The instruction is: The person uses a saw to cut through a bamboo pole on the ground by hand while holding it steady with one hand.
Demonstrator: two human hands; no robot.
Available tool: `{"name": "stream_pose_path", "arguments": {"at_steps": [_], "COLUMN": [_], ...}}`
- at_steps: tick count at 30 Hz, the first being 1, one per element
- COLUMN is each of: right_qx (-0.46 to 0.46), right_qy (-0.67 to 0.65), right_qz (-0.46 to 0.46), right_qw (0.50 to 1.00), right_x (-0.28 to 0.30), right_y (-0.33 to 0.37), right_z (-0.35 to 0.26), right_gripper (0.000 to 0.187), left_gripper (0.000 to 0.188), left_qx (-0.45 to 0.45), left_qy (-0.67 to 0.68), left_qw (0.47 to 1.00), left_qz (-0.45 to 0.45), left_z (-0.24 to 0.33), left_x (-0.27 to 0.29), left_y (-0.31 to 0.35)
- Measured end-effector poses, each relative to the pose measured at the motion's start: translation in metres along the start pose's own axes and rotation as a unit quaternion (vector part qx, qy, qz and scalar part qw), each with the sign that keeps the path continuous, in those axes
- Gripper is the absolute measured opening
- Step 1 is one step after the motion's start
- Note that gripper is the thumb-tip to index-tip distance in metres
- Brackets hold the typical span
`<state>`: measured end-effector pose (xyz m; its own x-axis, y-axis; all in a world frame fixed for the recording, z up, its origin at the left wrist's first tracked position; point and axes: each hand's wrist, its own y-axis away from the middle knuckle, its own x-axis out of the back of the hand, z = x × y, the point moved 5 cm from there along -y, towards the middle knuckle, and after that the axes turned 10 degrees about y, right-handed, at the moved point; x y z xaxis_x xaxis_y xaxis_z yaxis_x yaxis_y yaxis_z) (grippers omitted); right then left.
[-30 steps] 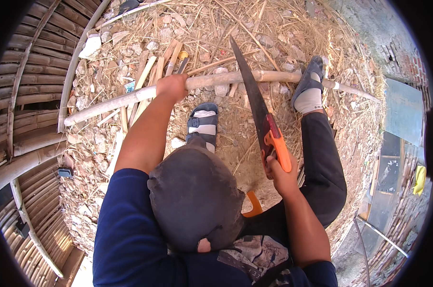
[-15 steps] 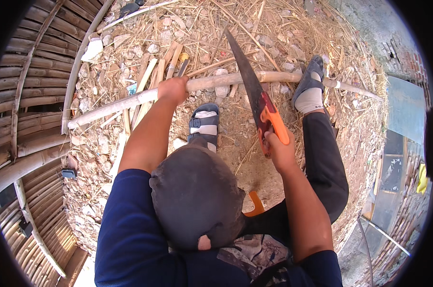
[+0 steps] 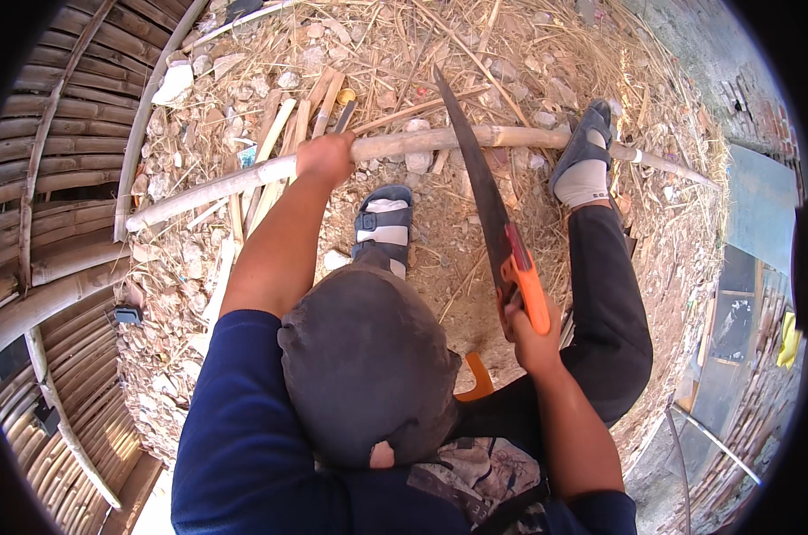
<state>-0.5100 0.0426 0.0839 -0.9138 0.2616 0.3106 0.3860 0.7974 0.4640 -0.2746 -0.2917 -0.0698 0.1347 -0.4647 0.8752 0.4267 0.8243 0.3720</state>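
A long pale bamboo pole (image 3: pixel 234 183) lies crosswise over the ground. My left hand (image 3: pixel 325 159) is closed around it, left of the middle. In my right hand (image 3: pixel 533 339) is the orange and red handle of a handsaw (image 3: pixel 484 192), with the fingers wrapped through the grip. The dark blade points away from me and crosses the pole to the right of my left hand. My right foot, in a dark sandal (image 3: pixel 589 147) and pale sock, rests against the pole farther right. The other sandal (image 3: pixel 382 223) stands on the near side of the pole.
Split bamboo strips (image 3: pixel 275 143) lie beyond my left hand among stones and straw. A slatted bamboo wall (image 3: pixel 65 152) borders the left side. An orange curved piece (image 3: pixel 477 379) shows beside my bent leg. At the right stand a blue-grey panel (image 3: pixel 759 205) and a wall.
My right hand has drawn the saw back toward me, and its handle now sits lower. My left hand keeps its hold on the pole, which has barely shifted.
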Motion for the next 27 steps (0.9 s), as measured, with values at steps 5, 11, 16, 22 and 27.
{"name": "stream_pose_path", "arguments": {"at_steps": [5, 11, 16, 22, 27], "right_qx": [0.023, -0.031, 0.016, 0.020, -0.040], "right_qy": [0.015, -0.002, 0.024, -0.119, -0.024], "right_qz": [0.010, -0.025, 0.000, 0.015, -0.013], "right_qw": [1.000, 0.999, 1.000, 0.993, 0.999], "right_x": [-0.014, 0.007, 0.006, 0.003, 0.003], "right_y": [-0.093, 0.003, 0.033, -0.085, -0.024], "right_z": [-0.016, 0.011, 0.007, 0.000, -0.015], "right_gripper": [0.005, 0.004, 0.004, 0.006, 0.008], "left_gripper": [0.034, 0.034, 0.032, 0.034, 0.034], "left_qx": [-0.018, -0.011, -0.002, -0.009, -0.004], "left_qy": [0.014, 0.010, 0.002, 0.000, 0.010], "left_qw": [1.000, 1.000, 1.000, 1.000, 1.000], "left_qz": [0.002, -0.019, -0.004, 0.008, 0.003], "left_z": [0.003, -0.001, 0.006, 0.006, -0.004], "left_x": [0.014, -0.002, 0.004, 0.007, -0.001], "left_y": [-0.005, 0.004, 0.001, -0.006, 0.003]}}
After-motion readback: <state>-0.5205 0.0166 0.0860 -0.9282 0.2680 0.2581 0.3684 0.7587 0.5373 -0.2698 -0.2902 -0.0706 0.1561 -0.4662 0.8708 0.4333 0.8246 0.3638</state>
